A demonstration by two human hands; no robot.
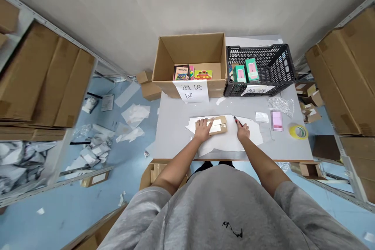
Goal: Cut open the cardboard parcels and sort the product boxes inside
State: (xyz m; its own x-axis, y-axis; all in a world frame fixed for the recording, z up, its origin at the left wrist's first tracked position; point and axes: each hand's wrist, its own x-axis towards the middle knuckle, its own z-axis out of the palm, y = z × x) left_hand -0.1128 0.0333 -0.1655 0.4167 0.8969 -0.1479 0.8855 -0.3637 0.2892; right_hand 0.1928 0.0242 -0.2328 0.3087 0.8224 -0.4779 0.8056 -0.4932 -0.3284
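Observation:
A small cardboard box (219,129) with a white label lies on white paper sheets (216,146) in the middle of the table. My left hand (203,130) rests over the box's left end, fingers spread and thumb on its top face. To the right of the box, my right hand (243,131) is closed around a slim black-and-red utility knife (238,121). The knife points up and to the left, away from me, and stays apart from the box. Its blade is too small to make out.
Behind stand an open carton (164,86) holding booklets and a black crate (260,90) with green boxes (251,69). On the right lie a pink pack (277,120), clear tape (299,131) and bubble wrap (283,105). Shelves flank the grey table (172,144); scraps litter the floor.

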